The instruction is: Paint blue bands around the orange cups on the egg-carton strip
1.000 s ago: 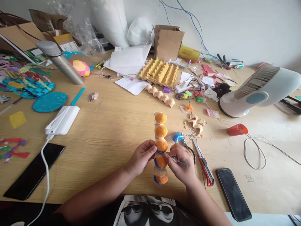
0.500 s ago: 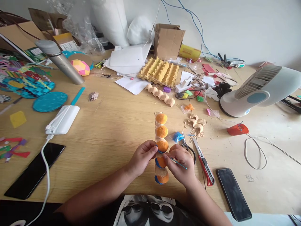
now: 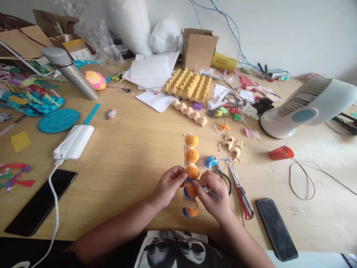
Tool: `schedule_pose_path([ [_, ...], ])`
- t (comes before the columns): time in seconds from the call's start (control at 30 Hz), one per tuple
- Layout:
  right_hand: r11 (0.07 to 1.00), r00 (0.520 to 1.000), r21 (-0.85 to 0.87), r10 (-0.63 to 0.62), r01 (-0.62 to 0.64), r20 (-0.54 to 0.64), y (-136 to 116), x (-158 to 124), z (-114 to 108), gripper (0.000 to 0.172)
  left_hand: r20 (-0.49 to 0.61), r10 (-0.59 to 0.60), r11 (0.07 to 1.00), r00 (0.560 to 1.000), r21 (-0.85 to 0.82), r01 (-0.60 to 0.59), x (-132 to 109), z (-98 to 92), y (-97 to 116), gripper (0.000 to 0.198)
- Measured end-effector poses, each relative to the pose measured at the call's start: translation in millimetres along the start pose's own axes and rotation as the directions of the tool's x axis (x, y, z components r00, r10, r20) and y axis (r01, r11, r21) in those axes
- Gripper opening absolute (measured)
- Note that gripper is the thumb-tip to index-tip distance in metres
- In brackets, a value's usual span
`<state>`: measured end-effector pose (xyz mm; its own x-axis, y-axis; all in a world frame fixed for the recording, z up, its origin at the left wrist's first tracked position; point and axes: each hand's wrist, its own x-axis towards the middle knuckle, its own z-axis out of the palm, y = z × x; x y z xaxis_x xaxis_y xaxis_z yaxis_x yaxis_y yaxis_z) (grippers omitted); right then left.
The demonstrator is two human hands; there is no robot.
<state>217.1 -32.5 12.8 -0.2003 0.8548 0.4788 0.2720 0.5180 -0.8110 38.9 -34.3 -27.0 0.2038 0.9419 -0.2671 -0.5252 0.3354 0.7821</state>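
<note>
A strip of egg carton (image 3: 192, 156) with several bumps covered in orange lies lengthwise before me. Blue edging shows on the left side of its nearer bumps. My left hand (image 3: 170, 186) pinches the strip's left edge by the third bump, thumb beside a blue line there. From the right, my right hand (image 3: 213, 191) grips a thin blue stick (image 3: 212, 193) between thumb and fingers, its tip at the gap after the third bump. Right of the strip are a bag of blue clay (image 3: 210, 162), scissors (image 3: 226, 180) and a red utility knife (image 3: 244, 201).
A phone (image 3: 276, 229) lies at the right front, a white fan (image 3: 304, 108) behind it. Carton scraps (image 3: 232, 147) and a yellow egg tray (image 3: 189, 85) sit farther back. At left are a power bank (image 3: 76, 141), a black phone (image 3: 41, 203) and a steel flask (image 3: 78, 80).
Almost nothing differs. My right hand and the blue stick have shifted very slightly, and the near end of the strip sits slightly farther left. The left hand keeps its pinch.
</note>
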Motion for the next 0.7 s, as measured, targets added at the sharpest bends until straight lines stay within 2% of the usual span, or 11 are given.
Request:
schedule_pose_path([
  [0.07,0.996,0.999,0.077,0.033,-0.033,0.012,0.5,0.1,-2.2,0.026,-0.006,-0.002,1.0,1.0,0.002,0.002,-0.2,-0.4,0.5,0.039],
  [0.17,0.96,0.989,0.241,0.145,-0.14,-0.002,4.0,0.5,-8.3,0.028,-0.037,-0.025,1.0,0.999,0.0,0.025,-0.2,-1.6,1.3,0.041],
  [0.3,0.889,0.966,0.389,0.258,-0.241,0.008,10.7,2.4,-15.1,0.03,-0.025,-0.115,0.987,0.993,-0.118,0.112,0.0,-2.6,4.0,0.044],
  [0.4,0.904,0.974,0.368,0.224,-0.219,0.03,11.3,4.2,-16.7,0.028,0.041,-0.15,0.964,0.988,-0.216,0.155,-0.1,-2.1,7.3,0.039],
  [0.53,0.961,0.995,0.256,0.1,-0.103,0.025,7.7,5.2,-16.3,0.023,0.112,-0.16,0.952,0.981,-0.246,0.183,-0.5,0.3,12.9,0.036],
  [0.7,0.976,1.0,0.219,-0.004,-0.002,0.027,6.6,2.4,-10.7,0.019,0.109,-0.157,0.958,0.982,-0.224,0.178,-1.9,3.7,17.3,0.04],
])
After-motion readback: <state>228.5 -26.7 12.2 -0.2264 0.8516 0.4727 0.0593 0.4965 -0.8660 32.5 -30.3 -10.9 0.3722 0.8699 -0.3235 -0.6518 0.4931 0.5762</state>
